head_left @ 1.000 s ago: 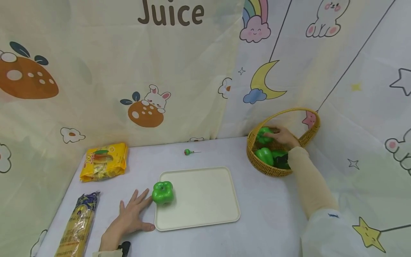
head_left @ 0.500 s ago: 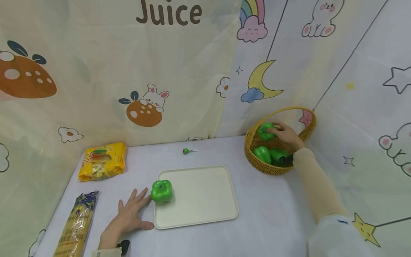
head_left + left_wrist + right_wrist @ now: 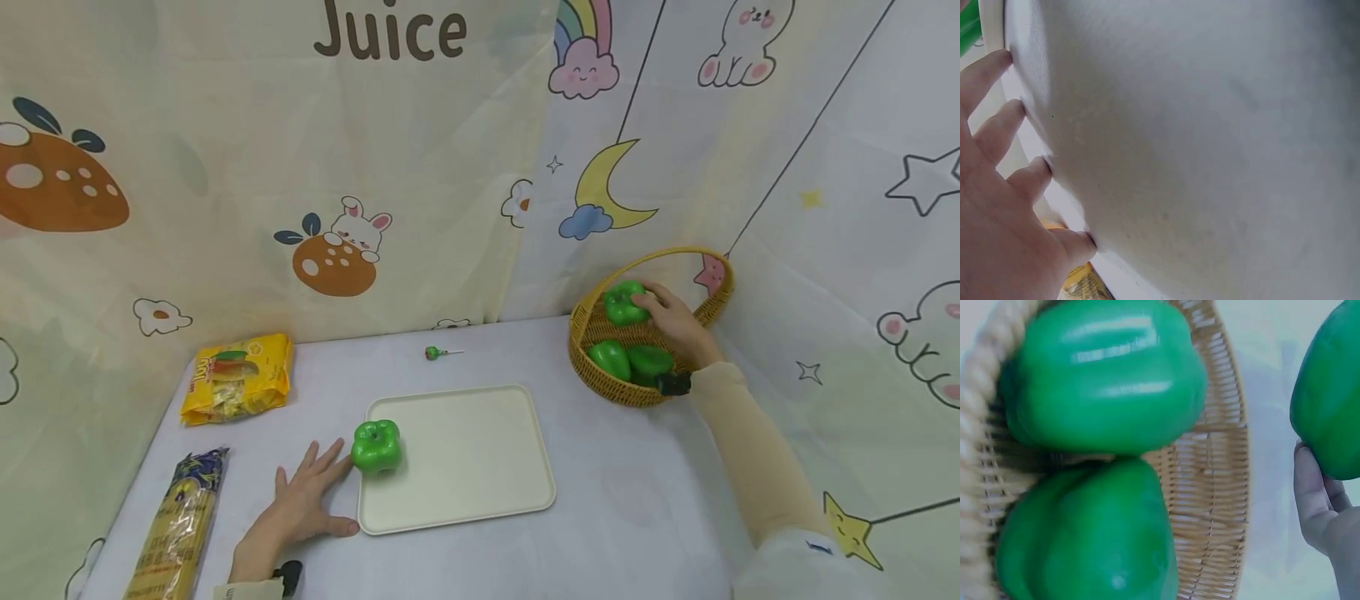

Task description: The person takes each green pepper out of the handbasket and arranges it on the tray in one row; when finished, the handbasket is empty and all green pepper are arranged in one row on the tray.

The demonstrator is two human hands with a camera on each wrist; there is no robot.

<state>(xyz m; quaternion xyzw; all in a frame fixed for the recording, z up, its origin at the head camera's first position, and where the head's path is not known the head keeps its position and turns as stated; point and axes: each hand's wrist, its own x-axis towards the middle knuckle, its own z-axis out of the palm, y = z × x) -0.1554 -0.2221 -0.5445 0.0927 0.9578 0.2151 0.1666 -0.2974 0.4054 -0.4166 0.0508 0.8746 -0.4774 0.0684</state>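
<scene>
In the head view the right hand [image 3: 677, 323] pinches a green bell pepper [image 3: 625, 303] over the back part of the wicker basket [image 3: 617, 388]. Two more green peppers lie in the basket; the right wrist view shows them side by side, one pepper [image 3: 1107, 375] above the other [image 3: 1094, 534], with the held pepper [image 3: 1332, 400] at the right edge. The left hand [image 3: 298, 510] rests on the table with fingers spread, at the left edge of the cream tray [image 3: 457, 462]. Another green pepper [image 3: 377, 446] sits on the tray's left side, close to the left fingertips.
A yellow candy bag [image 3: 237, 379] lies at the back left, with a long pack of noodles [image 3: 177, 525] in front of it. Behind the tray is a small green lollipop [image 3: 433, 352]. A printed cloth [image 3: 435, 167] hangs behind the table.
The right hand has lifted its pepper a little, up from the other peppers in the basket. The left hand has stayed in place, while the head view has shifted slightly.
</scene>
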